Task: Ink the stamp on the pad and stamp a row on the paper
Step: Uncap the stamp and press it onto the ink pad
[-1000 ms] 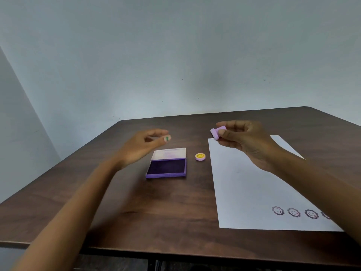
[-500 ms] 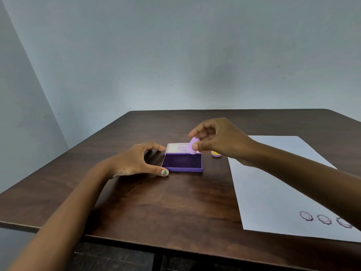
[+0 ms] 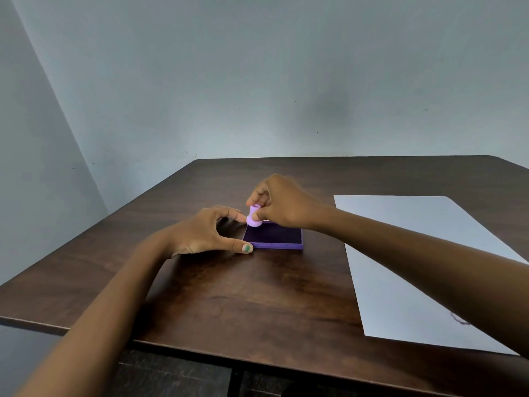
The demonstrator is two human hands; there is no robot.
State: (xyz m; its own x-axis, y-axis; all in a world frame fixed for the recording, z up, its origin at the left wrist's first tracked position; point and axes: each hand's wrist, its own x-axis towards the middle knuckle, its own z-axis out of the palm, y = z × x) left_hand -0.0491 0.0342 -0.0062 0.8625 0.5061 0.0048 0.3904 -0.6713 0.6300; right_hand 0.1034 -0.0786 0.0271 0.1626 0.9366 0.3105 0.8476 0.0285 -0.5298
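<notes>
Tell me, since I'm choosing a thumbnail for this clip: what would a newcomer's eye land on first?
Probably the lilac stamp, pinched in the right hand and set down at the far left corner of the dark purple ink pad mid-table. Next, the left hand bracing the pad's left edge, its thumbnail painted green. The white paper lies to the right.

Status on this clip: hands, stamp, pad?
Right hand pinching purple stamp, pressed on ink pad. Left hand bracing pad's left edge. Nothing obstructing.
</notes>
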